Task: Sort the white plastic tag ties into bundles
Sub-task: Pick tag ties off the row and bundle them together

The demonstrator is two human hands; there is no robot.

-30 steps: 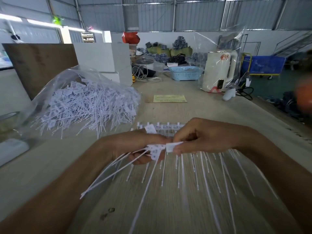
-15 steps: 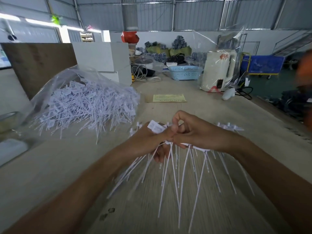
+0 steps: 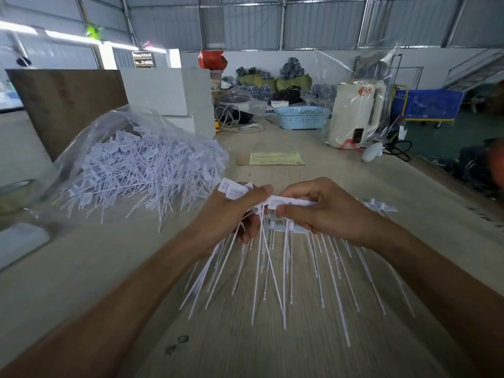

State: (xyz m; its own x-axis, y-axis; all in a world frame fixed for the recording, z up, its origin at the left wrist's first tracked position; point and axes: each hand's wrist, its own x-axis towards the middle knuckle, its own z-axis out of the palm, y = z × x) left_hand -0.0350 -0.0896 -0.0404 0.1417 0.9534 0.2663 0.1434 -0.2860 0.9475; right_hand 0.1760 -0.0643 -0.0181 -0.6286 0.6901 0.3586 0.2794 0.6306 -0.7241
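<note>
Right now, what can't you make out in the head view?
- Tie count in left hand: fingers cover the heads.
- Print on the tags: too small.
- Strip of ties under right hand: middle hidden by the hand.
- Ties deep in the bag: piled, plastic glare.
- Orange blur: cut by right edge.

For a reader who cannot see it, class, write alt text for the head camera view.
Both hands, left hand and right hand, grip white tag ties by their heads above a wooden table, with the tails fanning down toward the viewer. To the left, a clear bag spills a heap of loose ties.
</note>
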